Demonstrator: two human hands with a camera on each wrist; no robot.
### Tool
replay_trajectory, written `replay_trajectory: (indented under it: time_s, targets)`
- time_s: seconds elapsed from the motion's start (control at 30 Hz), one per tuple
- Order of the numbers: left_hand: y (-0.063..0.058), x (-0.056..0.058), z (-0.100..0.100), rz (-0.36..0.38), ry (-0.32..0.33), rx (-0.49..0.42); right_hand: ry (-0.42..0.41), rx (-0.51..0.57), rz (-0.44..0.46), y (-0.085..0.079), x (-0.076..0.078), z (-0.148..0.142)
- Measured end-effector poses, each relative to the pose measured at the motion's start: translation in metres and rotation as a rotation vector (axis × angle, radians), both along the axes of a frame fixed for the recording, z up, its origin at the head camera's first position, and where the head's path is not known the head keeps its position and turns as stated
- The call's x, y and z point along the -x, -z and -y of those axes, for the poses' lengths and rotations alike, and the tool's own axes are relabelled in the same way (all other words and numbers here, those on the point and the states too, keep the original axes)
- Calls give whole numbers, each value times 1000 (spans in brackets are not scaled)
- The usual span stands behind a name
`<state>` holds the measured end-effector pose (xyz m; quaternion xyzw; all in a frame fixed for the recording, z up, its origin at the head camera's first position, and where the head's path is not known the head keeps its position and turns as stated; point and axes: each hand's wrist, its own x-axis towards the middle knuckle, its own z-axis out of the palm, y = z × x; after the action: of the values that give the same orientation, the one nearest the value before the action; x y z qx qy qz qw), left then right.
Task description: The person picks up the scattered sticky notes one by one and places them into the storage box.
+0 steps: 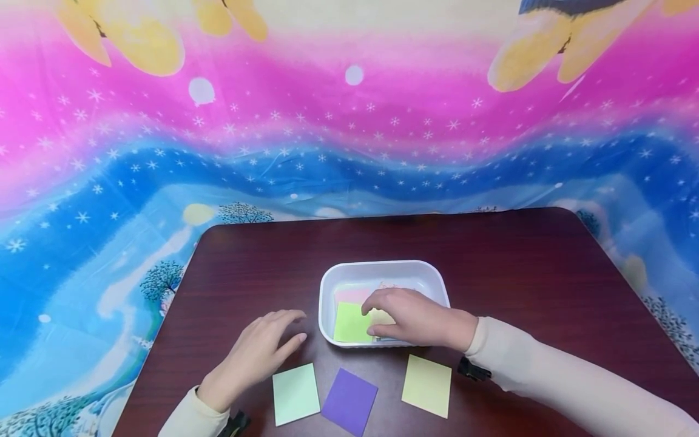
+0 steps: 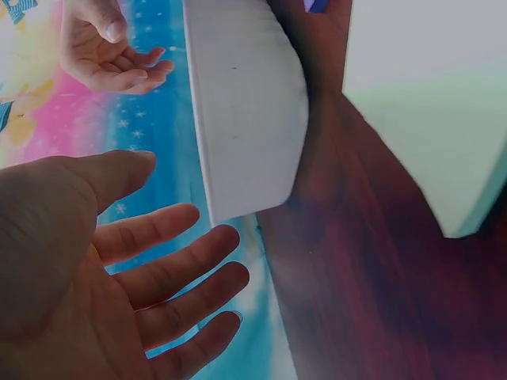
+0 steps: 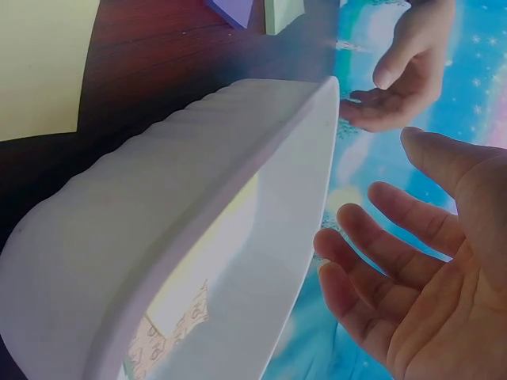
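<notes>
A white plastic bin (image 1: 382, 264) stands on the table, holding a lime green square of paper (image 1: 348, 323), a pink piece (image 1: 352, 295) and a pale yellow piece partly hidden by my right hand. That right hand (image 1: 412, 317) hovers over the bin with bent, parted fingers and nothing between them; the right wrist view shows its palm bare. My left hand (image 1: 255, 349) is held left of the bin, loosely curled and holding nothing. Nearest to it lies a mint green sticky-note pad (image 1: 296, 394). Beside that are a purple pad (image 1: 351, 402) and a light yellow pad (image 1: 428, 386).
The dark brown wooden table (image 1: 524, 273) has rounded far corners. A colourful printed cloth (image 1: 355, 121) hangs behind it and down its sides. Inside the bin, a brown-patterned piece of paper (image 3: 170, 340) shows in the right wrist view.
</notes>
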<state>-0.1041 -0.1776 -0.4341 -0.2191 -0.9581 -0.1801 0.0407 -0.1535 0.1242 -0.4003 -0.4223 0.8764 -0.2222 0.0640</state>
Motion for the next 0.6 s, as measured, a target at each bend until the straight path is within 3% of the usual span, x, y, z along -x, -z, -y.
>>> replay_trajectory:
  time_s: [0.33,0.6]
  targets:
    - [16,-10,7,-26,29,40,-16,-13,-44,6,0,2]
    - [25,-16,8,36,76,81,-23,-21,-45,6,0,4]
